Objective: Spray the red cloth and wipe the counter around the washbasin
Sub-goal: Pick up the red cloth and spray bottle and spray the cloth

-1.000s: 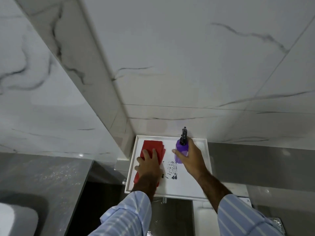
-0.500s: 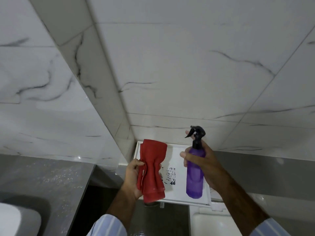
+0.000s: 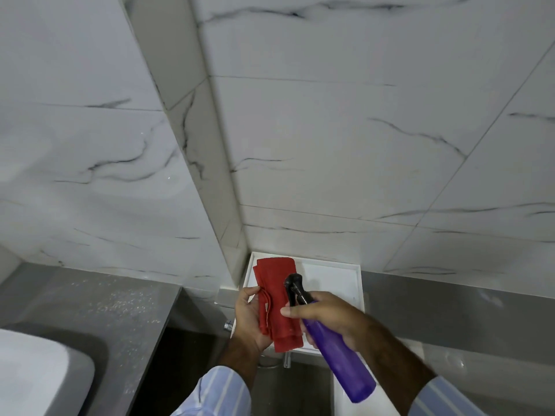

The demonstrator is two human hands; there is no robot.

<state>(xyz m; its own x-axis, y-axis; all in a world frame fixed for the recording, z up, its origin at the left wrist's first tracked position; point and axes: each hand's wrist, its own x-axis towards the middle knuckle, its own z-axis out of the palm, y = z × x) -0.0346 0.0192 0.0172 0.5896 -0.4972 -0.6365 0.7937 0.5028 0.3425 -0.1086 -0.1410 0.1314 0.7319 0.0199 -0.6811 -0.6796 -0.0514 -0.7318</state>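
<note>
My left hand (image 3: 249, 319) holds a folded red cloth (image 3: 277, 298) upright in its palm, above a white tray. My right hand (image 3: 327, 316) grips a purple spray bottle (image 3: 339, 355) by the neck. The bottle is tilted, its black nozzle (image 3: 294, 283) pointing at the cloth and almost touching it. The grey speckled counter (image 3: 99, 307) lies at lower left. A corner of the white washbasin (image 3: 36, 373) shows at the bottom left edge.
A white tray (image 3: 330, 274) sits in the wall corner behind the cloth. White marble-look wall tiles (image 3: 330, 130) fill the upper view. A grey ledge (image 3: 450, 313) runs right of the tray. A dark gap (image 3: 180, 355) separates the counter from the tray.
Both hands lifted the cloth and bottle off the tray. The bottle has tipped from upright, so its nozzle now faces the cloth. The view has swung left, showing more counter.
</note>
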